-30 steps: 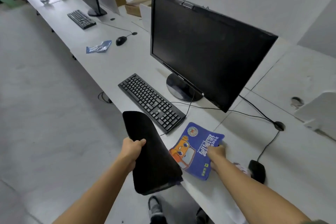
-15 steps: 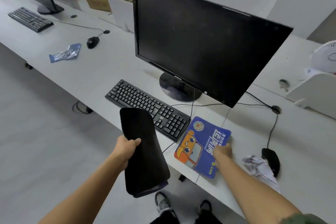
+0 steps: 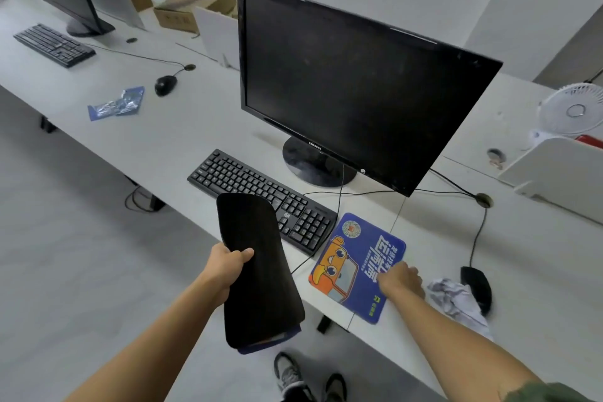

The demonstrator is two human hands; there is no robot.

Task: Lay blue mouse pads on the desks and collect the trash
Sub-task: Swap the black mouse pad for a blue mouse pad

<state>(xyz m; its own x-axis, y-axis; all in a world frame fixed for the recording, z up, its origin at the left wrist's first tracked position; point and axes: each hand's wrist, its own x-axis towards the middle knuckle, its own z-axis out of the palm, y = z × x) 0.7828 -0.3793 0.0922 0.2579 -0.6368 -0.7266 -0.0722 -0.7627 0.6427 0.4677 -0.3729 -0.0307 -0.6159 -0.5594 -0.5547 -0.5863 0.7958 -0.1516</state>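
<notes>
A blue mouse pad [image 3: 354,266] with an orange cartoon car lies flat on the white desk [image 3: 202,127], just right of the black keyboard [image 3: 261,196]. My right hand [image 3: 399,279] rests on the pad's right edge with its fingers curled down on it. My left hand [image 3: 228,266] grips a stack of mouse pads [image 3: 257,274] held off the desk's front edge, black underside up, with a blue rim showing at the bottom. A crumpled white paper [image 3: 453,300] lies right of the pad, against a black mouse [image 3: 477,285]. An empty blue plastic wrapper [image 3: 115,104] lies further left.
A black monitor [image 3: 352,81] stands behind the keyboard, with cables running right to a desk hole [image 3: 483,200]. Another monitor, a second keyboard [image 3: 54,44] and a mouse [image 3: 165,85] sit at the left. Cardboard boxes [image 3: 192,10], white dividers and a white fan [image 3: 574,111] line the back.
The view has drawn closer and shifted right. My right hand has slid the blue pad flatter onto the desk beside the keyboard. My left hand still holds the stack.
</notes>
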